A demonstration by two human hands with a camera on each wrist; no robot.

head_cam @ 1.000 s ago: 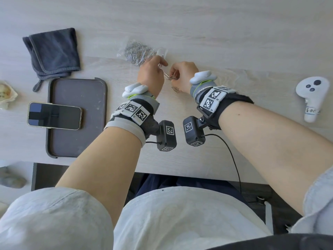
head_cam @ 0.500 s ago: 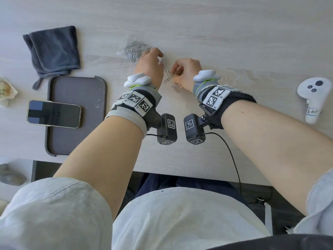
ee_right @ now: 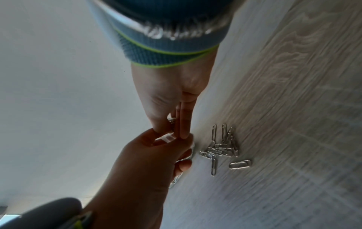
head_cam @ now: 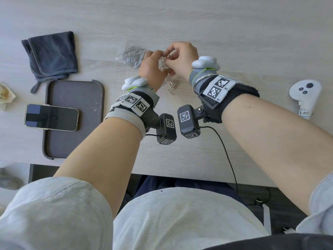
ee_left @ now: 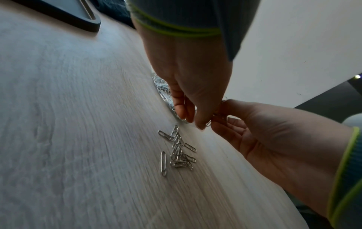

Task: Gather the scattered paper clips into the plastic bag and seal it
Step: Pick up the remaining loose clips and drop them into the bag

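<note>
A clear plastic bag (head_cam: 132, 55) stuffed with silver paper clips lies on the pale wooden table (head_cam: 234, 42). My left hand (head_cam: 158, 59) pinches the bag's mouth and holds it up. My right hand (head_cam: 171, 56) pinches a small bunch of clips right at that mouth, its fingertips touching the left hand. Several loose paper clips (head_cam: 172, 84) lie on the table just below both hands. In the left wrist view these clips (ee_left: 177, 152) lie in a small heap, with the bag (ee_left: 163, 91) partly hidden behind my left hand (ee_left: 188, 117). The right wrist view shows the bag's strip (ee_right: 167, 137) between the fingers.
A folded grey cloth (head_cam: 52, 55) lies at the far left. Below it a dark tray (head_cam: 72, 141) carries a phone (head_cam: 51, 117). A white controller (head_cam: 304, 94) lies at the right. A black cable (head_cam: 227, 156) runs over the table's front edge.
My right hand has risen from the loose clips on the table and brought a bunch to the bag's mouth. My left hand has shifted its hold on the mouth towards it.
</note>
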